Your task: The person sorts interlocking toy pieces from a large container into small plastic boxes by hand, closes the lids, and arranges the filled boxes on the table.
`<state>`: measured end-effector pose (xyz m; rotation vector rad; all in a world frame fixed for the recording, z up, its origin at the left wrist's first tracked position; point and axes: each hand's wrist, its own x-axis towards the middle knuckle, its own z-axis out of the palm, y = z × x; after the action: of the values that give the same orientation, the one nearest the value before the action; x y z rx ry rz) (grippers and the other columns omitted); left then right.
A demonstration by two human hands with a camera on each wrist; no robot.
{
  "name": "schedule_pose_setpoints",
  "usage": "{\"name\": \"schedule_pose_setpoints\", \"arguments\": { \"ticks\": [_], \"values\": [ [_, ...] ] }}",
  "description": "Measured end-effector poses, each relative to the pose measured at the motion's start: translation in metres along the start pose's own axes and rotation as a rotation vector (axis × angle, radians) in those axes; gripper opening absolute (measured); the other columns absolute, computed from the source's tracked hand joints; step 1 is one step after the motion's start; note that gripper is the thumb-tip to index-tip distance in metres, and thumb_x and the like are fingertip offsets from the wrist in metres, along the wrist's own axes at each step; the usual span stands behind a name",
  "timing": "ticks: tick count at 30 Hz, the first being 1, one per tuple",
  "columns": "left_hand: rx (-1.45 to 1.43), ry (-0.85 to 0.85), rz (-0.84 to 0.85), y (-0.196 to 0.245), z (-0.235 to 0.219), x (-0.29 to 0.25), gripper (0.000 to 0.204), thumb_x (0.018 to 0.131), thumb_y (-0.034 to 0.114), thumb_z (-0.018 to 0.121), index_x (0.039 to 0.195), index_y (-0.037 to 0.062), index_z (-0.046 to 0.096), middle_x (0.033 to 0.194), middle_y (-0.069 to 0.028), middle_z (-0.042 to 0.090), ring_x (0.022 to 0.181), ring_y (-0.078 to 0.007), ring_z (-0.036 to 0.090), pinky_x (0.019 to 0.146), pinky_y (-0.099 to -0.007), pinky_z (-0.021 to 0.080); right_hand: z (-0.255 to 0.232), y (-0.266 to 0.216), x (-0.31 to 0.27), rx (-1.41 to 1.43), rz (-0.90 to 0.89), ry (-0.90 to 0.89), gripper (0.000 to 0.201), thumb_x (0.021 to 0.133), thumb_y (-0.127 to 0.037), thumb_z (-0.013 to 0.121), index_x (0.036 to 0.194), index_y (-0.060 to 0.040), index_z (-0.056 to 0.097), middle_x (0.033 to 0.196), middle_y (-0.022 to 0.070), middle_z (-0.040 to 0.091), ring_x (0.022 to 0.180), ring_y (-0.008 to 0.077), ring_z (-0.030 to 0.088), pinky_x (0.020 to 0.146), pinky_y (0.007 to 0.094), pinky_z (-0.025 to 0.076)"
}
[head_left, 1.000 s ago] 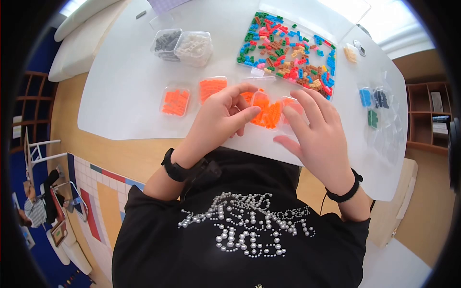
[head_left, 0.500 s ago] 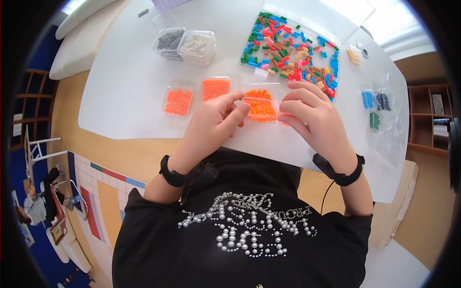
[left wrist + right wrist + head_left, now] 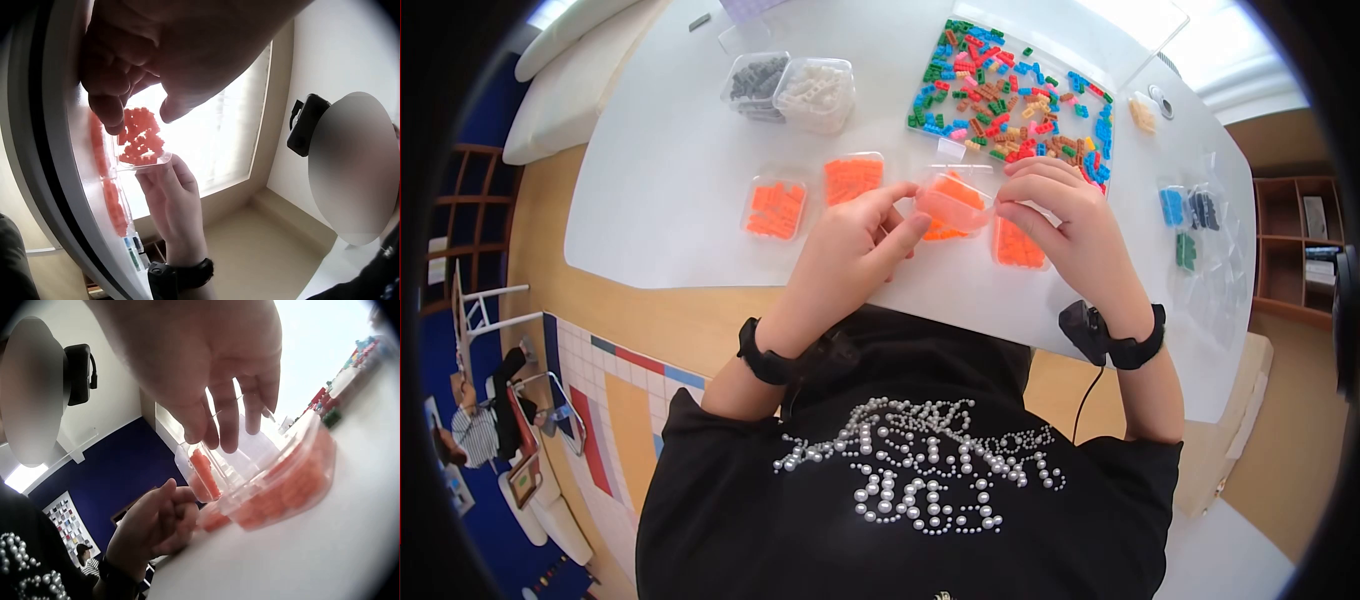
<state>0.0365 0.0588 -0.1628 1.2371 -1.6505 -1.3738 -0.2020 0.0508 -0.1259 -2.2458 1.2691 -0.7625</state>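
A small clear plastic box (image 3: 956, 207) with orange bricks showing through it is tilted up between the two hands. At its left edge is my left hand (image 3: 855, 245), thumb and fingertips holding that side. My right hand (image 3: 1068, 215) pinches the opposite edge between thumb and fingers. The left wrist view shows the box (image 3: 142, 140) against the bright window, with the right hand (image 3: 172, 203) at its lower corner. In the right wrist view the left hand (image 3: 153, 519) is at the box's corner. Below the right hand stands another box of orange bricks (image 3: 1018, 245).
Two more boxes of orange bricks (image 3: 774, 210) stand left, with tubs of grey (image 3: 755, 85) and white bricks (image 3: 815, 90) behind. A large tray of mixed bricks (image 3: 1015, 95) lies ahead. Small bags of blue and green bricks (image 3: 1185, 230) are at the right.
The right hand has come in to the middle box's side and that box is now tilted up between both hands. The box at the right has come into view beneath the right hand.
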Motion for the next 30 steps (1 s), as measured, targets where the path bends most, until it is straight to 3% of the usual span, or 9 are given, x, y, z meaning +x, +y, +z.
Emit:
{"name": "schedule_pose_setpoints", "arguments": {
  "ticks": [9,11,23,25,27,30],
  "values": [
    [0.033,-0.017,0.017,-0.002,0.000,0.000,0.037,0.090,0.010,0.062,0.124,-0.0041,0.056,0.071,-0.0022,0.062,0.055,-0.0057,0.054,0.052,-0.0220,0.043,0.001,0.004,0.002,0.088,0.085,-0.020,0.009,0.085,-0.004,0.066,0.090,0.0018,0.064,0.095,0.0117,0.065,0.100,0.0268,0.061,0.089,0.0344,0.046],
    [0.059,-0.028,0.038,-0.004,0.000,0.000,0.038,0.092,0.008,0.061,0.127,-0.0041,0.054,0.073,-0.0008,0.060,0.055,-0.0035,0.052,0.052,-0.0196,0.041,0.003,0.005,0.003,0.091,0.029,0.054,0.011,0.086,-0.010,0.067,0.091,0.0001,0.066,0.087,0.0114,0.067,0.083,0.0258,0.062,0.077,0.0330,0.049],
    [0.086,-0.007,0.062,-0.004,0.002,-0.001,0.038,0.090,0.005,0.061,0.127,-0.0033,0.054,0.072,-0.0009,0.060,0.056,-0.0035,0.053,0.051,-0.0200,0.042,-0.002,-0.005,0.005,0.164,0.175,-0.053,0.007,0.087,-0.003,0.064,0.090,0.0029,0.062,0.091,0.0096,0.065,0.088,0.0224,0.060,0.081,0.0313,0.047],
    [0.068,0.022,0.043,-0.004,0.003,-0.002,0.039,0.086,0.007,0.065,0.123,-0.0042,0.056,0.070,-0.0065,0.063,0.058,-0.0110,0.057,0.057,-0.0257,0.046,-0.004,-0.005,0.006,0.169,0.180,-0.075,0.007,0.087,-0.003,0.064,0.091,0.0027,0.062,0.091,0.0098,0.065,0.089,0.0223,0.060,0.081,0.0313,0.047],
    [0.053,0.020,0.039,-0.003,0.003,-0.003,0.040,0.086,0.007,0.065,0.123,-0.0040,0.056,0.069,-0.0061,0.063,0.057,-0.0102,0.057,0.056,-0.0257,0.045,-0.007,-0.006,0.005,0.169,0.190,-0.090,0.007,0.087,-0.003,0.064,0.091,0.0025,0.062,0.092,0.0100,0.065,0.089,0.0222,0.060,0.081,0.0313,0.047],
    [0.018,0.023,0.040,-0.007,0.001,-0.006,0.041,0.087,0.007,0.065,0.125,-0.0040,0.054,0.070,-0.0050,0.063,0.058,-0.0088,0.057,0.056,-0.0249,0.045,-0.014,-0.009,0.005,0.136,0.044,-0.014,0.009,0.086,-0.010,0.066,0.090,-0.0023,0.065,0.082,0.0090,0.063,0.085,0.0234,0.060,0.078,0.0350,0.047]
  ]
}}
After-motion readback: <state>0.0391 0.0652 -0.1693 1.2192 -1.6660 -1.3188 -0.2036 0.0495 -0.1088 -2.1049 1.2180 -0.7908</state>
